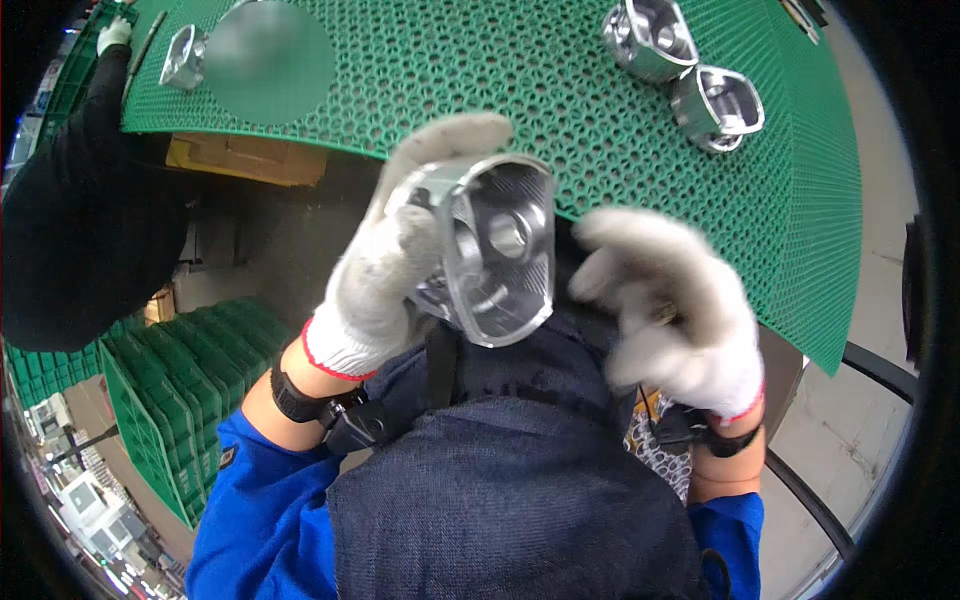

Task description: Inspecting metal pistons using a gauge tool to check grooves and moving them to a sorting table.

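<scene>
My left hand (385, 250), in a white knit glove with a red cuff edge, grips a shiny metal housing (490, 250) near my chest. Its hollow side faces right and shows a round bore inside. The fingers reach over the top and the thumb presses on the near side. My right hand (675, 310), gloved alike, hovers to the right of the housing without touching it. Its fingers are loosely bent and apart, blurred by motion. A small brownish spot shows at its palm; I cannot tell whether it is a thing or a stain.
Ahead lies a green perforated mat (450, 80) on a table. Two similar metal housings (650, 40) (717, 108) stand far right, another housing (184, 57) far left. Left are green crates (190, 390) and a dark-clothed person (80, 210) with a gloved hand (115, 35).
</scene>
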Demonstrator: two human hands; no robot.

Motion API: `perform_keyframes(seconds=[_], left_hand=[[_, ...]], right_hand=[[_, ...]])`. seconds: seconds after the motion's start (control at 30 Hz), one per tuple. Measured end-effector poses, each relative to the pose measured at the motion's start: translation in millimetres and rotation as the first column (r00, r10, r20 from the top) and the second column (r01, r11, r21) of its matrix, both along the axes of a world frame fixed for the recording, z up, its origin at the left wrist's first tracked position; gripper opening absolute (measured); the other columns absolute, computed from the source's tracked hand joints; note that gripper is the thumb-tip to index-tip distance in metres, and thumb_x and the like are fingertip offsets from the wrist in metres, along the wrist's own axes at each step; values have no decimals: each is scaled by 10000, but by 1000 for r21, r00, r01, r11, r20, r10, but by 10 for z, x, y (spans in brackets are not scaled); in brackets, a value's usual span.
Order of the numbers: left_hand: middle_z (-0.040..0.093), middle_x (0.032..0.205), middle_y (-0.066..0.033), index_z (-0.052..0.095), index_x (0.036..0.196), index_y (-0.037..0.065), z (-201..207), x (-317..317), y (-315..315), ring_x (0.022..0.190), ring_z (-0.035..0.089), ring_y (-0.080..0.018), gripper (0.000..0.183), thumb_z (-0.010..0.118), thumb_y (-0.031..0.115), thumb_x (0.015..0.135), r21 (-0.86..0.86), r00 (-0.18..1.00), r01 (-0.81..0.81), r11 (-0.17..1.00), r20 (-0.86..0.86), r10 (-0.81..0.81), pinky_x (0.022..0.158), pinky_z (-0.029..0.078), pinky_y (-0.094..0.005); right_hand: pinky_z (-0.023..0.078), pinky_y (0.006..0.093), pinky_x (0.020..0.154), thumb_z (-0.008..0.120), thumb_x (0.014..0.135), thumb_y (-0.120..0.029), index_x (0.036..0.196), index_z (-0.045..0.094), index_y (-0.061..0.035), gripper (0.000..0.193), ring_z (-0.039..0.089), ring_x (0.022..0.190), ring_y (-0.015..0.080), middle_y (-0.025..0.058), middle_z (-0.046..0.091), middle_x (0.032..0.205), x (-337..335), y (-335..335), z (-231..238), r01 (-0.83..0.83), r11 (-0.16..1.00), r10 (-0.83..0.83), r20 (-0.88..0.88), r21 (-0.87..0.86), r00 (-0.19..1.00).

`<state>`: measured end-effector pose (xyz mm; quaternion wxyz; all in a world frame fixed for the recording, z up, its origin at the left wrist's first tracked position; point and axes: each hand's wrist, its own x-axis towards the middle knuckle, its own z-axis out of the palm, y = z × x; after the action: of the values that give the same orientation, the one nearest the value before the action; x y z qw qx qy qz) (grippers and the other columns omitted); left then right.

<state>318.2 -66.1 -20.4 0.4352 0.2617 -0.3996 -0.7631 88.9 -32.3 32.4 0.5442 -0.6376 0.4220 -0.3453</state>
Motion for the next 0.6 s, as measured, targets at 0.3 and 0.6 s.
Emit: perform_keyframes(seconds=[0.3, 0.6], left_hand=[[487, 1231, -395, 281, 1419, -20, 56, 49, -18, 899, 675, -382, 916, 678, 544, 816, -303, 976, -107, 947, 148, 158, 679, 621, -411], [519, 1251, -301, 322, 1392, 7, 78, -34, 71, 991, 645, -311, 799, 541, 596, 899, -196, 977, -51, 979, 195, 90, 806, 564, -386]], right_hand=[[490, 350, 553, 665, 690, -25, 1073, 692, -101, 391, 610, 609, 257, 87, 599, 718, -109, 142, 168, -258, 908, -86, -749, -331, 657], [506, 339, 544, 639, 722, 3, 1081, 675, -5, 361, 608, 577, 249, 128, 700, 868, -309, 73, 128, -227, 923, 48, -494, -309, 868]])
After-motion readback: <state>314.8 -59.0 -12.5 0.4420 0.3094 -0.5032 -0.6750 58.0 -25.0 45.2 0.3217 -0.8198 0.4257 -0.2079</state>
